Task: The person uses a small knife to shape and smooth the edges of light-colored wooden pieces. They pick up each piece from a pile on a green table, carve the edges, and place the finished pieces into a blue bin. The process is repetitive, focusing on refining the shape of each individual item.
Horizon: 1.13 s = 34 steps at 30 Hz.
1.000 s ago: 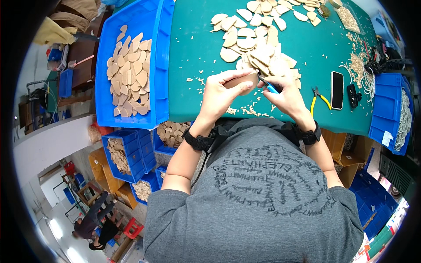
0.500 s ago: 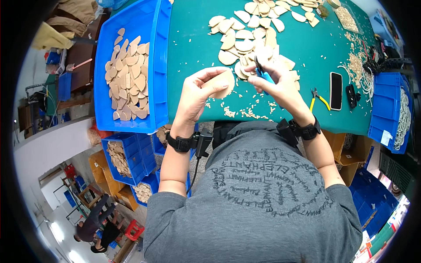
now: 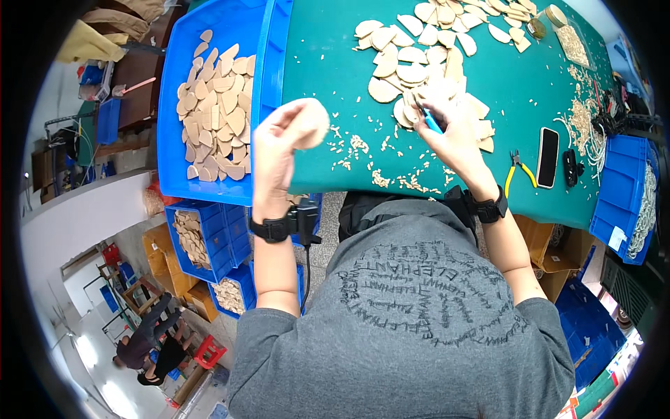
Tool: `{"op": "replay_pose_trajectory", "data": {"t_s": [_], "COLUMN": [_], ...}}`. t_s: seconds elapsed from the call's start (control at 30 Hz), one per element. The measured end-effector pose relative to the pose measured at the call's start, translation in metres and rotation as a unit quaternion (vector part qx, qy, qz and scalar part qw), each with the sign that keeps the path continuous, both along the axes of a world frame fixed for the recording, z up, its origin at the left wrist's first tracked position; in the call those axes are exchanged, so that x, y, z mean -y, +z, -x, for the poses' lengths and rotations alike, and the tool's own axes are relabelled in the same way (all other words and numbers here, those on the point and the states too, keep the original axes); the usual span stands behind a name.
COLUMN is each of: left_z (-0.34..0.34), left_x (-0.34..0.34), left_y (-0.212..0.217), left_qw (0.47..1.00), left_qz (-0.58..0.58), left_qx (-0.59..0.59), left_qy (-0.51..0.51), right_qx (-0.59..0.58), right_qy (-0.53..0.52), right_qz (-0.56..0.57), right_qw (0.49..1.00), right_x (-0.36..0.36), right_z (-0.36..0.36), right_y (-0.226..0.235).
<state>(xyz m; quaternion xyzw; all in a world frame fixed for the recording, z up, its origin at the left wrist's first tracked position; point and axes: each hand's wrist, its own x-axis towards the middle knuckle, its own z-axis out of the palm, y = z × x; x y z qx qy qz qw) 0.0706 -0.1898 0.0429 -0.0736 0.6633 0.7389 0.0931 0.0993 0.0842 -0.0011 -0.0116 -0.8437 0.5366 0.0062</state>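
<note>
My left hand point(image 3: 278, 143) is closed on a flat, tan half-round piece point(image 3: 315, 126), its edge blurred by motion. That hand is over the right wall of a large blue bin point(image 3: 273, 59), where many similar tan pieces point(image 3: 216, 112) are heaped. Over on the right, my right hand point(image 3: 455, 133) grips a blue-handled hand tool point(image 3: 431, 122) with a dark metal head; glare hides part of it. Beside this hand, a pile of tan half-round pieces point(image 3: 412, 73) spreads over the green table point(image 3: 335, 77).
Small light-coloured offcuts point(image 3: 380, 178) litter the table's near edge. Further right are yellow-handled cutters point(image 3: 518, 171), a phone point(image 3: 548, 157) and a blue bin of cord point(image 3: 618, 188). Blue crates point(image 3: 209, 241) with more pieces stand below the table, left. Two people point(image 3: 157, 346) are in the background.
My left hand has moved left with the tan piece, away from the tool and toward the large blue bin. The right hand stays beside the pile with its tool. The whole view has shifted slightly.
</note>
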Motion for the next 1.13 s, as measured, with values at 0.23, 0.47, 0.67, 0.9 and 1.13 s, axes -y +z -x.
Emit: {"op": "replay_pose_trajectory", "data": {"t_s": [0.23,0.47,0.67,0.9,1.13], "left_z": [0.059,0.087,0.090,0.059,0.034], "left_x": [0.044,-0.092,-0.092,-0.062,-0.028], "left_y": [-0.050,-0.162,-0.154,-0.070,-0.043], "left_qw": [0.806,0.843,0.961,0.940,0.957], "left_qz": [0.517,0.507,0.171,-0.231,0.040], "left_qx": [-0.272,-0.062,-0.065,0.099,-0.009], "left_qy": [0.093,-0.170,-0.205,-0.230,-0.287], "right_qx": [0.114,0.116,0.146,0.155,0.156], "right_qy": [-0.010,-0.066,-0.139,-0.113,-0.037], "right_qz": [0.017,0.005,0.037,0.143,0.151], "right_qw": [0.993,0.991,0.979,0.971,0.975], "right_x": [0.001,0.009,0.014,0.040,0.055], "right_z": [-0.024,-0.036,-0.045,-0.030,-0.017], "right_y": [-0.022,-0.008,-0.007,0.009,0.024]}}
